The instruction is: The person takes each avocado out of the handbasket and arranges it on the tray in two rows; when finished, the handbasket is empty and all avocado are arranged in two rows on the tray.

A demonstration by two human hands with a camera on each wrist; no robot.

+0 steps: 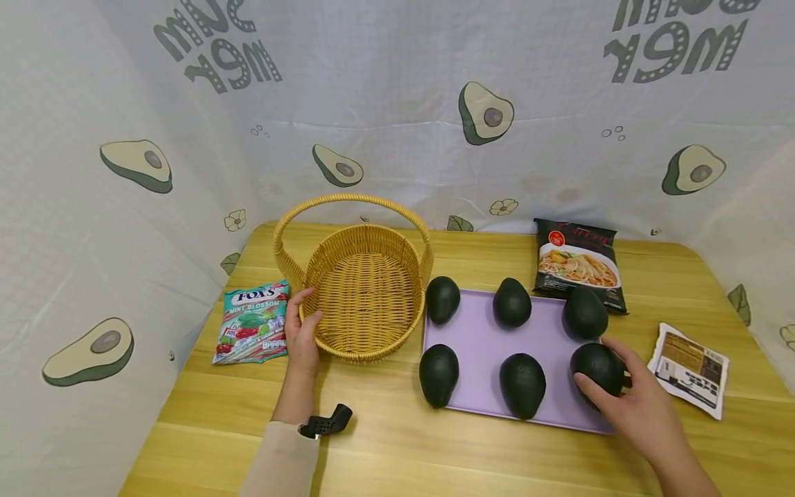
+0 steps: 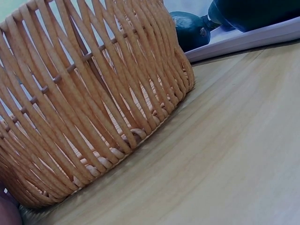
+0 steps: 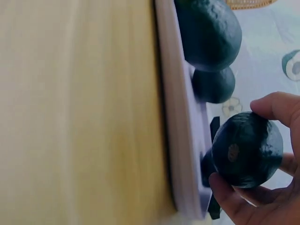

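Note:
My right hand [image 1: 642,407] grips a dark green avocado [image 1: 597,369] with thumb and fingers, over the right end of a lilac tray [image 1: 475,331]. In the right wrist view the held avocado [image 3: 248,150] shows its stem scar, with fingertips on opposite sides. Several more avocados sit on the tray in two rows, one of them [image 1: 523,385] front centre. My left hand [image 1: 302,331] holds the left side of a round wicker basket [image 1: 363,297], thumb at the rim. Its tall handle arches over the bare woven bottom. The left wrist view shows mostly the basket's outer weave [image 2: 93,93].
A Fox's candy bag [image 1: 253,323] lies left of the basket. Behind the tray's right end rests a black noodle packet [image 1: 577,262]. A white and brown packet [image 1: 691,369] lies to the right. A printed curtain [image 1: 397,138] hangs behind the wooden table [image 1: 385,442].

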